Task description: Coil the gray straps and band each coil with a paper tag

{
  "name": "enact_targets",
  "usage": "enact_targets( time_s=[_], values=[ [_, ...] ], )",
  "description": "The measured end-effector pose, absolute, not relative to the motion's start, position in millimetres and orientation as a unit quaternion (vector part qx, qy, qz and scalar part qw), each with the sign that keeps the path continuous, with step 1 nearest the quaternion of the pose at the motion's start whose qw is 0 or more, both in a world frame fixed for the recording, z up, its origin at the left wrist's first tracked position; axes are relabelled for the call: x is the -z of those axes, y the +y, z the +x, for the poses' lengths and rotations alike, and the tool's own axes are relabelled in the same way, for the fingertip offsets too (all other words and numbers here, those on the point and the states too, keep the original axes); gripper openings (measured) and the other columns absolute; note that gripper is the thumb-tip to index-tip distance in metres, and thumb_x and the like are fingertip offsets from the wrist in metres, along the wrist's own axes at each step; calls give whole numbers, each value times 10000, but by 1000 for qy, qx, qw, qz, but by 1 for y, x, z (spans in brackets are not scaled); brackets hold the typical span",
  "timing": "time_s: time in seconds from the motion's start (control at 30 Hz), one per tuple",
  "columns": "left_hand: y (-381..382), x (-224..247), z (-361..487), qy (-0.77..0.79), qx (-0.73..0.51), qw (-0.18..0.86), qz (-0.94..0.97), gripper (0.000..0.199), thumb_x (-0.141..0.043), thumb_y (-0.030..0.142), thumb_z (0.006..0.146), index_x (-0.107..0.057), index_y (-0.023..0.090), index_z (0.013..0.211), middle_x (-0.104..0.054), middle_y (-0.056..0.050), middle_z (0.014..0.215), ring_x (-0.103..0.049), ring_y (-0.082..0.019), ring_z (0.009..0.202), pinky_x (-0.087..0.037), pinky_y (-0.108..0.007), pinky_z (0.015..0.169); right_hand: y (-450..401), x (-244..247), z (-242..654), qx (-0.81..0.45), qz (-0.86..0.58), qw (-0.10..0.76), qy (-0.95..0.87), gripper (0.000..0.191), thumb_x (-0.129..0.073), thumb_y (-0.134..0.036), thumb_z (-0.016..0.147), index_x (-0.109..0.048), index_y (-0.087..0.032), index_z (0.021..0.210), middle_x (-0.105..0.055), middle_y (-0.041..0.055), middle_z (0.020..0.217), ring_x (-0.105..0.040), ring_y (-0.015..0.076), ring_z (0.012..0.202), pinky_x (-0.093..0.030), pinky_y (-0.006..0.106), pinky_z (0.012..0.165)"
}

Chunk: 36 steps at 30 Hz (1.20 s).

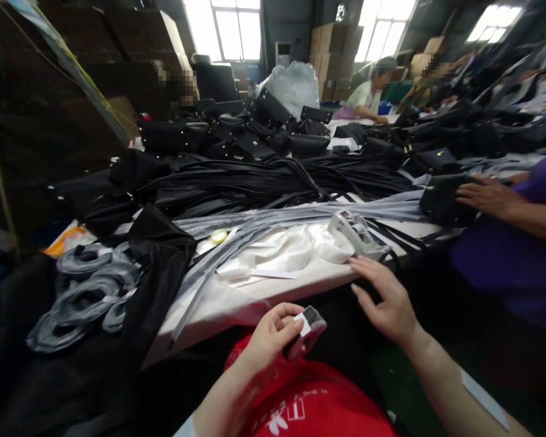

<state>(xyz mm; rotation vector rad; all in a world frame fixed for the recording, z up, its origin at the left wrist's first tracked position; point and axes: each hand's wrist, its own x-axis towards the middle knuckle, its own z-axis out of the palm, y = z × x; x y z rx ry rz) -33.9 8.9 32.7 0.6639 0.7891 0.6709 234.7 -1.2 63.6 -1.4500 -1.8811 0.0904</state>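
Note:
My left hand (277, 331) is closed on a small dark rolled item (313, 325) with a white tag, held over my red apron (321, 400). Fingers apart, my right hand (384, 297) is at the table's front edge, close to a white strip roll (330, 243) and a clear plastic-wrapped item (357, 233). Nothing shows in its grasp. Loose white strips (284, 249) lie on the white table (255, 294) beyond my left hand.
Long black straps (255, 182) and black bags (273, 112) are heaped across the table. Coiled grey strips (88, 288) lie at left beside black material (157, 267). At right, another person's hand (491, 197) touches a black bag. More people work behind.

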Motion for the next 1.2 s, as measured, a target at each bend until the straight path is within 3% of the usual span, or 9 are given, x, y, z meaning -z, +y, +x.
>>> enact_targets(
  time_s=[0.1, 0.17, 0.3, 0.4, 0.53, 0.7, 0.93, 1.0, 1.2],
  values=[
    [6, -25, -34, 370, -320, 814, 312, 512, -849, 453, 653, -600, 130, 964, -675, -31, 681, -566, -96, 496, -437, -193, 483, 38, -59, 309, -42, -749, 404, -524, 369, -612, -323, 788, -677, -203, 1131, -665, 106, 1231, -553, 307, 1210, -371, 475, 1104],
    [1, -21, -34, 373, -319, 814, 310, 513, -847, 461, 651, -602, 132, 959, -672, -30, 664, -555, -94, 487, -433, -198, 489, 56, -51, 348, -77, -785, 391, -475, 329, -625, -369, 746, -728, -173, 989, -716, 131, 1098, -604, 342, 1105, -416, 506, 1032],
    [-8, -18, -36, 399, -304, 811, 301, 527, -836, 495, 652, -611, 128, 956, -676, -38, 661, -544, -93, 477, -393, -191, 470, 68, -35, 377, -184, -782, 381, -457, 334, -591, -444, 742, -763, -162, 788, -747, 83, 760, -673, 255, 763, -528, 377, 753],
    [-9, -21, -38, 412, -297, 804, 310, 531, -827, 513, 652, -619, 123, 945, -676, -40, 650, -540, -92, 467, -374, -185, 459, 70, -30, 376, -230, -766, 398, -450, 383, -600, -474, 729, -771, -145, 827, -747, 75, 760, -654, 208, 712, -502, 305, 668],
    [-4, -25, -38, 414, -300, 795, 327, 545, -834, 525, 630, -620, 130, 937, -673, -33, 641, -540, -93, 456, -369, -182, 452, 76, -34, 375, -249, -757, 422, -432, 387, -700, -497, 628, -750, -133, 750, -739, 92, 749, -648, 220, 720, -490, 323, 706],
    [0, -30, -39, 395, -305, 798, 339, 504, -824, 501, 663, -606, 148, 950, -656, -10, 631, -526, -84, 465, -371, -185, 474, 63, -35, 380, -248, -762, 438, -408, 441, -709, -535, 633, -741, -140, 828, -740, 78, 789, -650, 212, 735, -481, 311, 708],
    [4, -27, -36, 383, -337, 783, 357, 500, -830, 483, 664, -595, 141, 942, -662, -19, 697, -591, -114, 607, -424, -203, 584, 20, -16, 383, -256, -815, 376, -360, 232, -750, -358, 581, -643, -170, 497, -624, 60, 457, -546, 168, 449, -418, 308, 520],
    [6, -26, -31, 382, -340, 772, 378, 502, -815, 491, 682, -587, 141, 960, -667, -26, 721, -585, -112, 621, -416, -204, 593, 13, -16, 374, -259, -817, 374, -355, 227, -750, -356, 583, -642, -170, 510, -623, 60, 464, -552, 171, 456, -428, 310, 527],
    [9, -31, -8, 418, -349, 715, 439, 515, -772, 520, 697, -580, 141, 988, -621, -1, 679, -533, -105, 578, -394, -216, 570, -6, -37, 287, -366, -738, 388, -414, 395, -706, -539, 688, -716, -161, 804, -683, 47, 674, -621, 175, 645, -495, 289, 659]
  ],
)
